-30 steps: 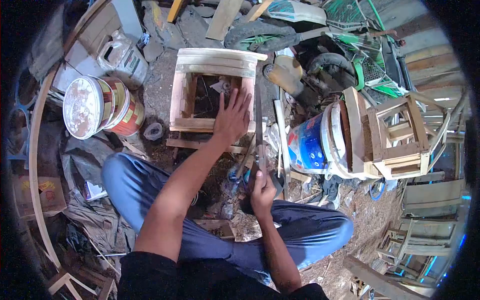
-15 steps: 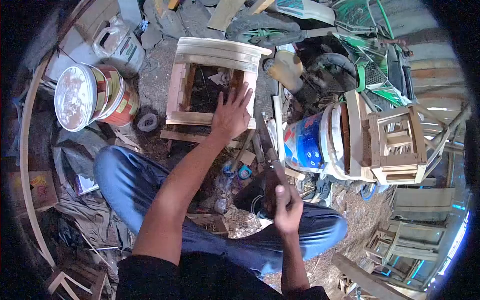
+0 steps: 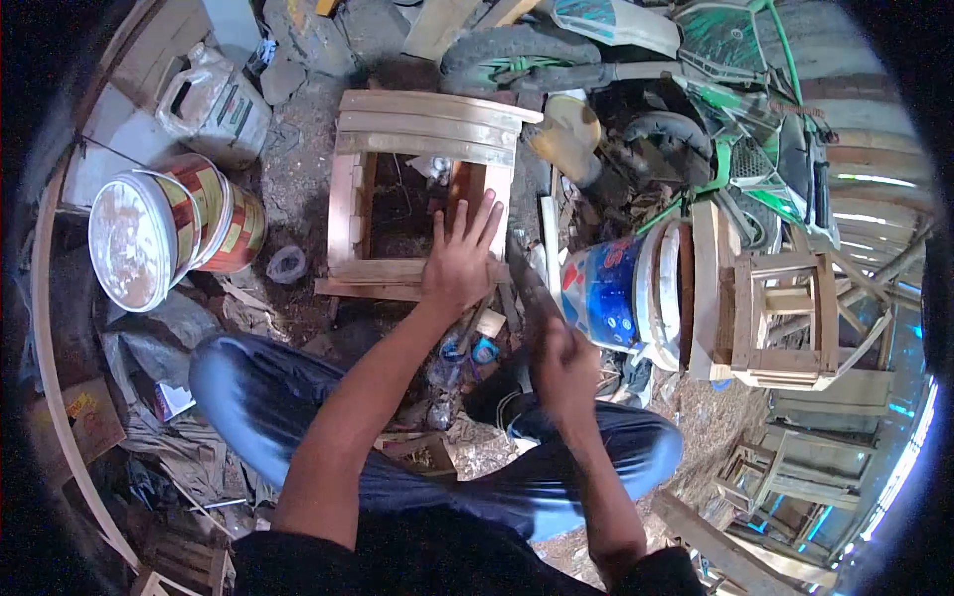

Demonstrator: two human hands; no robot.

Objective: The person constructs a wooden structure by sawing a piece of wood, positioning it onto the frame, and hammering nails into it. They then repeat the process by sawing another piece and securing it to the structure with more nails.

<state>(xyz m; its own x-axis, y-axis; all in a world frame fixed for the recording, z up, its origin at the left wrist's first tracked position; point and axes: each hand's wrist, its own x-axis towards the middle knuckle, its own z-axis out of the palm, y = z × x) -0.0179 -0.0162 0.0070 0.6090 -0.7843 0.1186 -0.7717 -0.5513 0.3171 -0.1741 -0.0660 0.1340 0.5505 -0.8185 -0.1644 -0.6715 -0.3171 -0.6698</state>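
A small wooden frame (image 3: 346, 209) with an open middle and a curved slatted top stands before me. My left hand (image 3: 460, 263) lies flat on its near right corner, fingers spread over the right-hand piece and the opening. My right hand (image 3: 564, 375) is closed around the handle of what looks like a handsaw (image 3: 537, 296). Its long dark blade slants away from me, along the frame's right edge. I cannot make out teeth, nor whether the blade touches the wood. Beneath the frame's near edge is a wooden support (image 3: 323, 288).
Paint buckets (image 3: 129, 238) and a white jerrycan (image 3: 224, 109) stand at the left. At the right, a blue bucket (image 3: 606, 288) lies beside a wooden stool-like frame (image 3: 785, 363). A green motorcycle (image 3: 735, 164) and its wheel (image 3: 517, 60) lie beyond. Wood scraps litter the ground.
My right hand has moved forward, away from me, with the tool. My left hand stays on the frame. The whole view has shifted slightly.
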